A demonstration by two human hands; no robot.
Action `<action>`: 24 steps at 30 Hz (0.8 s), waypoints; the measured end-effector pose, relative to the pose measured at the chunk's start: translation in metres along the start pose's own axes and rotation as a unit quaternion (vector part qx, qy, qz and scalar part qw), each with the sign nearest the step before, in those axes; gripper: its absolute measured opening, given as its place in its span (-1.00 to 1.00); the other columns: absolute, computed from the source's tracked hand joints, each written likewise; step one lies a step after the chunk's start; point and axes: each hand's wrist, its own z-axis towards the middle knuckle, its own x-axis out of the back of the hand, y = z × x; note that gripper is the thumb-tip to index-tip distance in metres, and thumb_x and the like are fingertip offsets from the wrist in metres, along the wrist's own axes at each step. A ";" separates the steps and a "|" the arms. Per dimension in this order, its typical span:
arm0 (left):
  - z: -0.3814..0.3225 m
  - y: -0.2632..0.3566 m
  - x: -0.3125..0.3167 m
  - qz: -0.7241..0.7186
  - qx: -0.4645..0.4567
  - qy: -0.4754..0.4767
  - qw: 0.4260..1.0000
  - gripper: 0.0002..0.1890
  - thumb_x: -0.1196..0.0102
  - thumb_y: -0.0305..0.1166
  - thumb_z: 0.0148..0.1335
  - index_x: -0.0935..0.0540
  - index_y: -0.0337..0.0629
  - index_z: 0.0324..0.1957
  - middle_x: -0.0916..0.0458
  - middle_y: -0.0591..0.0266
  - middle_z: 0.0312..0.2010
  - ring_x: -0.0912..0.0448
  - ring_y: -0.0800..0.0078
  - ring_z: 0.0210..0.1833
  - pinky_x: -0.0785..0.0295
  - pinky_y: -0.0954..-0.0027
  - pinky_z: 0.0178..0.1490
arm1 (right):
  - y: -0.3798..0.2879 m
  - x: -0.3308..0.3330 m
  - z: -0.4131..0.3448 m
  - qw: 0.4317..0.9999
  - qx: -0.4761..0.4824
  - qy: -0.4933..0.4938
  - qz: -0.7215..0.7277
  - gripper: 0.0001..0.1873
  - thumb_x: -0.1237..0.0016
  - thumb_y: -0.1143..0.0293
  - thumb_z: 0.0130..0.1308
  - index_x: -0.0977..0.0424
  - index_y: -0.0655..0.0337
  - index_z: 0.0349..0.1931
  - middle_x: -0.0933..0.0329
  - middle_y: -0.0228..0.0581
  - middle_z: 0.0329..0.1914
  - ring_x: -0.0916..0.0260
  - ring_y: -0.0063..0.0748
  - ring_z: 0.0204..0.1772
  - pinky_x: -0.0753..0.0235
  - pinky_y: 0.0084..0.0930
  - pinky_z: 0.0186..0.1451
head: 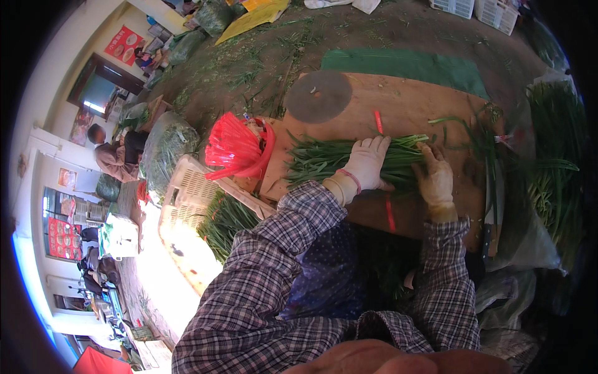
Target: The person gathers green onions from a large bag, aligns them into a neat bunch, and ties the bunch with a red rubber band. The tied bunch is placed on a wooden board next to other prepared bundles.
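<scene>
A bunch of long green leafy stalks, apparently garlic chives, lies across a wooden board. My left hand, in a pale glove with a pink band at the wrist, presses over the middle of the bunch. At the pale stem ends, my right hand, also gloved, touches the stalks with its fingers curved; whether it grips them is unclear. A red strip runs under the bunch and shows on both sides of it. Left of the board stands a red container holding many red strips.
A knife lies at the board's right edge beside loose stalks. A round dark disc rests at its far left corner. More greens stand in plastic at right. A plastic crate with greens is at left. Another person sits farther off.
</scene>
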 end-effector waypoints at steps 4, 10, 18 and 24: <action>0.001 -0.002 0.000 -0.015 0.004 -0.012 1.000 0.33 -0.48 0.26 -0.27 -0.13 -0.33 0.45 -0.32 -0.06 0.34 -0.28 0.01 0.39 -0.06 -0.03 0.49 | -0.025 0.024 -0.022 1.000 0.029 0.004 -0.005 -0.66 -0.12 0.54 0.11 -0.56 0.11 -0.06 -0.57 0.02 -0.17 -0.52 0.12 -0.04 -0.52 -0.03 -0.03; 0.009 0.000 0.017 -0.012 0.008 -0.098 0.995 0.39 -0.50 0.25 -0.33 -0.10 -0.34 0.47 -0.31 -0.08 0.34 -0.24 -0.01 0.43 0.02 -0.16 0.50 | -0.031 -0.001 -0.064 0.978 -0.008 -0.197 -0.068 -0.71 -0.07 0.50 0.09 -0.57 0.16 -0.12 -0.55 0.02 -0.32 -0.52 0.13 -0.15 -0.51 0.00 -0.15; -0.006 0.004 -0.004 0.027 -0.014 -0.035 0.999 0.36 -0.53 0.13 -0.30 -0.06 -0.39 0.46 -0.25 -0.18 0.36 -0.20 -0.11 0.45 -0.02 -0.21 0.49 | -0.035 -0.003 -0.060 0.985 -0.025 -0.166 -0.036 -0.66 0.03 0.47 0.18 -0.54 0.14 0.00 -0.56 0.00 -0.21 -0.53 0.11 -0.09 -0.55 -0.04 -0.06; 0.007 -0.012 -0.020 0.006 -0.022 0.023 0.999 0.16 -0.48 0.01 -0.16 -0.16 -0.26 0.44 -0.45 -0.08 0.23 -0.42 -0.04 0.29 -0.31 0.07 0.36 | -0.061 -0.002 -0.103 0.969 -0.065 -0.216 -0.105 -0.46 0.08 0.43 0.22 -0.41 0.06 0.27 -0.36 -0.14 0.32 -0.25 0.02 0.40 -0.51 -0.11 0.22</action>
